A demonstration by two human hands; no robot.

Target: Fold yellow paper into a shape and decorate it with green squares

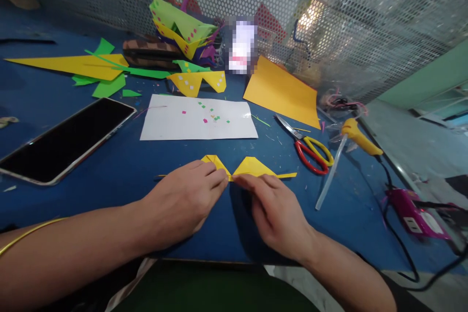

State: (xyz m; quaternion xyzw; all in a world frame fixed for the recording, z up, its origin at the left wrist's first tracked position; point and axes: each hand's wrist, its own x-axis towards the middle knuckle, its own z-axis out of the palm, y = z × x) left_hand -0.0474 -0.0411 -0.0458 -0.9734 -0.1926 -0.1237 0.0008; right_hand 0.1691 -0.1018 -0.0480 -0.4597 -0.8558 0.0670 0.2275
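- On the table (219,243) just before me, folded yellow paper (251,166) marks the clock's centre.
- My left grip (190,194) covers its left part; my right grip (277,208) rests on its near edge, likely to press folds flat; whether either pinches, I cannot tell.
- At 11 o'clock, a white sheet (164,126) bears tiny coloured bits (205,120), perhaps so none stray.
- Between 2 and 3, scissors (299,137) and, farther, a glue gun (361,137) seem parked within reach.
- At 12, a lit screen (242,46) is pixelated; I read no writing or brand.
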